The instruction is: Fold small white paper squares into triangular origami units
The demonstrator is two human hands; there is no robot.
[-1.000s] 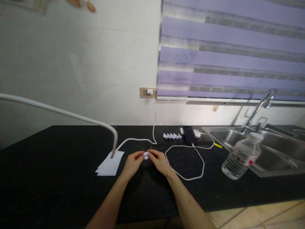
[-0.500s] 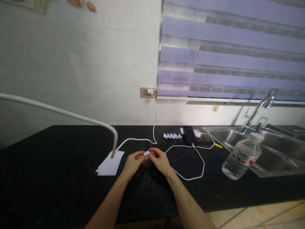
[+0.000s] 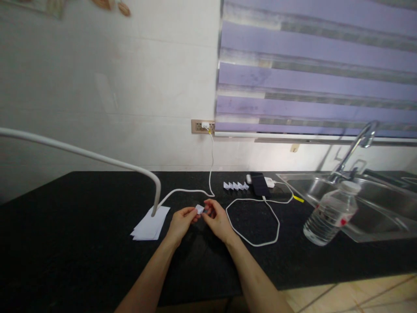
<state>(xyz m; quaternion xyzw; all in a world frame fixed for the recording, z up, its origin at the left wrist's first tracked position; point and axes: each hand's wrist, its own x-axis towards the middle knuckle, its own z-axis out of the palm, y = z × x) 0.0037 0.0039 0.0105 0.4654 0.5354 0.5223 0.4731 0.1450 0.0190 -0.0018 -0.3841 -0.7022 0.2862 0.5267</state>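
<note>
Folded paper [image 3: 199, 209] now slightly higher between left hand [image 3: 180, 221] and right hand [image 3: 216, 218].

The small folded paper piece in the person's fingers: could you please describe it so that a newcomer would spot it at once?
On the black countertop, look between the white paper stack and the looped white cable. There the left hand and right hand pinch the small folded paper piece. Unlike the folded pieces lined up near the phone, it is held off the counter.

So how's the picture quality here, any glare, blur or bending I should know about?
Head view: the black countertop is dim and shows little detail; a bright patch falls on the wall under the blind; the folded paper between the left hand and right hand is small and soft; the frame's corners look stretched by the wide lens.
</note>
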